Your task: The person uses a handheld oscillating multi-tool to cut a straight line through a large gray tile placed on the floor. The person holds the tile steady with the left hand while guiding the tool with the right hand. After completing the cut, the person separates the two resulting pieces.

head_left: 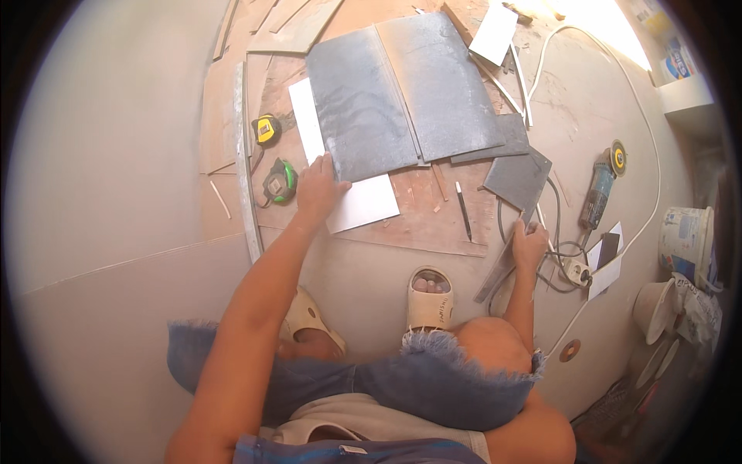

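My left hand (321, 188) lies with its fingers stretched out at the near left corner of a large dark grey tile (363, 108). Under that corner a white tile (371, 205) sticks out. Beside it, a second dark grey tile (440, 81) lies with a narrow seam between them. My right hand (530, 243) is closed on the near end of a dark grey tile offcut (519, 176), right of the large tiles. A narrow grey strip (496, 272) slants down below this hand; whether it joins the offcut I cannot tell.
On the left are a yellow tape measure (267, 130), a green one (280, 181) and a long metal straightedge (244, 155). A marker (464, 210) lies on the board (421, 232). At right, an angle grinder (600, 185), a socket block (576, 271), cables and a bucket (685, 238).
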Action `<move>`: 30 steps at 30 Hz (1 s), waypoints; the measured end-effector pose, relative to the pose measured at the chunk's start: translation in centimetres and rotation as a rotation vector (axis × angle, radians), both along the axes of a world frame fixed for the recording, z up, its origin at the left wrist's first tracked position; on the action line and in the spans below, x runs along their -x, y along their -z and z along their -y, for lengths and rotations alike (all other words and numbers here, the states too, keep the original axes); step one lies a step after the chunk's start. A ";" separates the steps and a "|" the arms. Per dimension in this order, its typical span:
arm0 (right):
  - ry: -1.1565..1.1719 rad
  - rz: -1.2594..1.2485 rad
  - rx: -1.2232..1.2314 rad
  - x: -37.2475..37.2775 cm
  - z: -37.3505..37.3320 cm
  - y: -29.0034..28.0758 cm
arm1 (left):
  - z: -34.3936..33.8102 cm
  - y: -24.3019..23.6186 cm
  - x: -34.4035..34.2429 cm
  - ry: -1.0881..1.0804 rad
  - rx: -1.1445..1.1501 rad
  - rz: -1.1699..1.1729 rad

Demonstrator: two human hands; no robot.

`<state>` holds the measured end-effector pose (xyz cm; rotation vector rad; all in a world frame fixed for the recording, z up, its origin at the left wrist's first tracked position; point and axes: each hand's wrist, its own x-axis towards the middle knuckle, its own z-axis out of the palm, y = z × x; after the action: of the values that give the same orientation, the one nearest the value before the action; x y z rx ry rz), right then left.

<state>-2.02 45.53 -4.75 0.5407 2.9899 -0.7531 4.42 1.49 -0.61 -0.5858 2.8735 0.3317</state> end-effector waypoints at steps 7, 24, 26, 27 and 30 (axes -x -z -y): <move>-0.168 -0.207 0.201 3.1 2.9 -1.7 | 1.9 0.8 -0.1 -0.157 -0.046 0.036; -0.329 0.558 1.253 1.1 22.2 -0.5 | 3.1 1.1 0.7 -0.346 -0.283 0.008; -0.273 0.542 1.275 2.2 23.9 -0.6 | 3.1 1.5 1.0 -0.385 -0.360 -0.032; -0.271 0.551 1.240 2.4 24.3 -0.6 | 2.9 1.5 1.0 -0.393 -0.360 -0.057; -0.254 0.550 1.173 2.9 25.5 -0.8 | 2.3 0.7 1.0 -0.429 -0.405 -0.097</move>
<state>-4.95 20.03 -3.94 0.2111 1.6467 -1.7072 3.44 -0.77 -1.28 -1.1179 2.6236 0.9977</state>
